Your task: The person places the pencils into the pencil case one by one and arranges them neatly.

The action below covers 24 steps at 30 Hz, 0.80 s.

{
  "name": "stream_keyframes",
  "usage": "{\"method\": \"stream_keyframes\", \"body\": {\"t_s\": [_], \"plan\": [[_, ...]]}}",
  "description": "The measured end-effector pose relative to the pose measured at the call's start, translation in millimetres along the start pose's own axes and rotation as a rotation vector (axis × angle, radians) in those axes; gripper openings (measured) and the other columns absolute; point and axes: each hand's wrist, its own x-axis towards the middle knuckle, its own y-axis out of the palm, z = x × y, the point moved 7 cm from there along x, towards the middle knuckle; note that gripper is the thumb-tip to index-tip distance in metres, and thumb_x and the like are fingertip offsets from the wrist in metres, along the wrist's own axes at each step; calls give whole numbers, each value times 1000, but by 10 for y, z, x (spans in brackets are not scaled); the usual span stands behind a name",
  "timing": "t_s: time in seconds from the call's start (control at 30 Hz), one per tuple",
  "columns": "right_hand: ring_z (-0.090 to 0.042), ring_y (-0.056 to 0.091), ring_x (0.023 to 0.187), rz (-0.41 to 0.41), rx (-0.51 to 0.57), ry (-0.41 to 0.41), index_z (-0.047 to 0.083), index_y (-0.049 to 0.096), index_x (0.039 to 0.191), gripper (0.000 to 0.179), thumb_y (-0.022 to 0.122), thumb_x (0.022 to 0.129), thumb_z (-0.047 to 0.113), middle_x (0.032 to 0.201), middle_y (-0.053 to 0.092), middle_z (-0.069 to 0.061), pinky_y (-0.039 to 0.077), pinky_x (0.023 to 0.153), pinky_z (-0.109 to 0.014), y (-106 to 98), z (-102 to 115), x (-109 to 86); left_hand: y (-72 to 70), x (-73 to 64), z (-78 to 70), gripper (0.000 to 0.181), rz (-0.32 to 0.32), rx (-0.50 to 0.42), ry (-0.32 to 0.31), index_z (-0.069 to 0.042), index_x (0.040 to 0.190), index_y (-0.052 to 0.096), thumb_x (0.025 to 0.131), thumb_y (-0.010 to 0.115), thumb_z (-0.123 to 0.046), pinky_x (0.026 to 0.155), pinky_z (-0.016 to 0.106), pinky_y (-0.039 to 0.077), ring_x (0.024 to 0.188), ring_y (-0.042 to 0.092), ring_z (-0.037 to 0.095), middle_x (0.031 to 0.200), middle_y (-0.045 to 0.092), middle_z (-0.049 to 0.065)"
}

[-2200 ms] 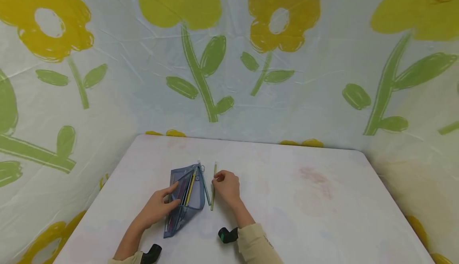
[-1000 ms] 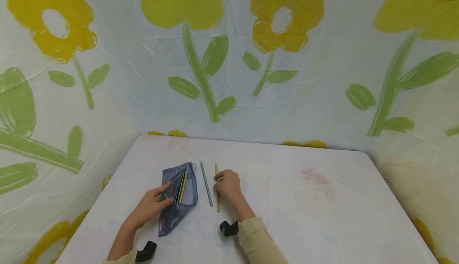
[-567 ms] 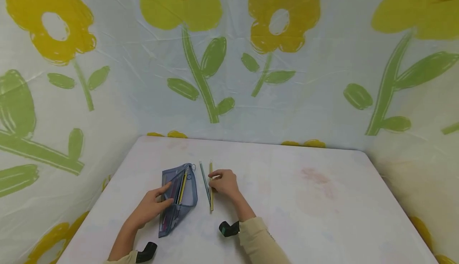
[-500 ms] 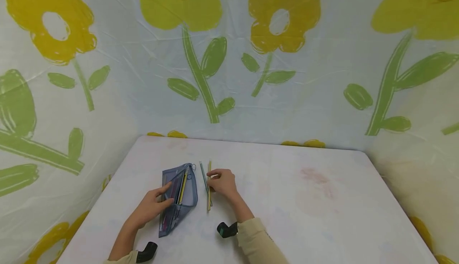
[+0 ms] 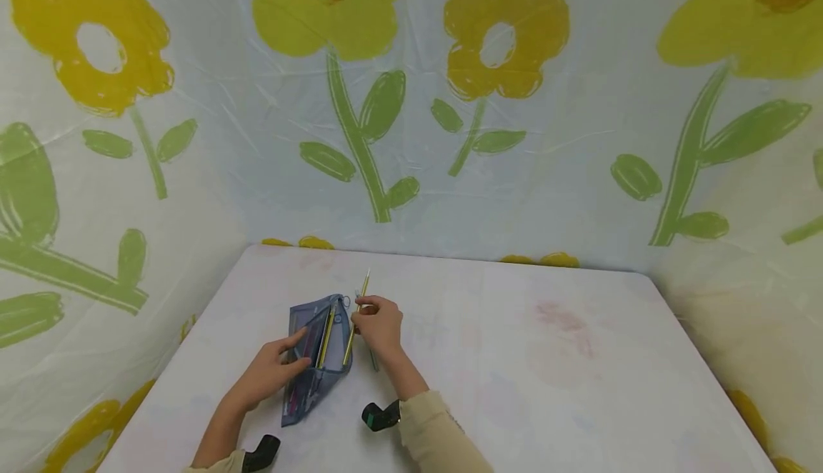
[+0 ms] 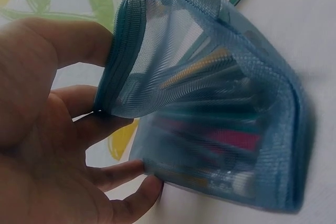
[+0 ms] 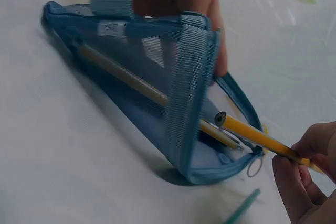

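Observation:
A blue mesh pencil case [image 5: 302,376] lies on the left half of the table, its zipped mouth spread apart. My left hand [image 5: 273,367] grips the zipper edge between thumb and fingers, plain in the left wrist view. Several pencils and pens show through the mesh, with a pink item [image 6: 236,139] among them. My right hand [image 5: 379,324] pinches a yellow pencil [image 7: 262,139] near its far part. The pencil's near end points into the case's mouth in the right wrist view. A green pencil [image 5: 374,362] lies on the table just right of the case, partly hidden by my right hand.
The white table [image 5: 514,359] has faint pinkish marks. A flower-printed cloth [image 5: 553,194] hangs behind it and along the sides. A black device [image 5: 381,416] is worn at my right wrist and another [image 5: 261,454] at my left. A metal ring [image 7: 254,168] hangs from the zipper end.
My right hand picks the yellow pencil up off the table and carries it left, over the green pencil to the case's mouth. Earlier the case shifts slightly left; my left hand keeps its grip.

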Motion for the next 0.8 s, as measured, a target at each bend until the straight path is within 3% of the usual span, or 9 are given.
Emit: {"method": "stream_keyframes", "body": {"t_s": [0.13, 0.43, 0.8], "plan": [[-12, 62, 59, -16, -5, -11, -3, 73, 103, 29, 66, 76, -7, 77, 61, -5, 56, 54, -27, -6, 42, 16, 10, 14, -18, 64, 4, 3, -1, -2, 148, 38, 93, 67, -19, 103, 60, 33, 137, 28, 46, 150, 33, 25], [-9, 59, 55, 106, -144, 6, 5, 75, 95, 25, 71, 72, -3, 72, 63, 1, 51, 47, -25, 282, -148, -196, 17, -3, 18, 65, -22, -1, -13, 1, 146, 39, 91, 69, -18, 104, 59, 33, 136, 31, 45, 148, 36, 26], [-6, 51, 57, 151, -238, -40, 5, 75, 90, 21, 77, 69, 0, 66, 58, 4, 44, 46, -21, 355, -165, -281, 34, 11, -13, 67, -48, 42, -25, 3, 147, 37, 91, 68, -18, 102, 58, 36, 134, 34, 46, 147, 36, 26]]}}
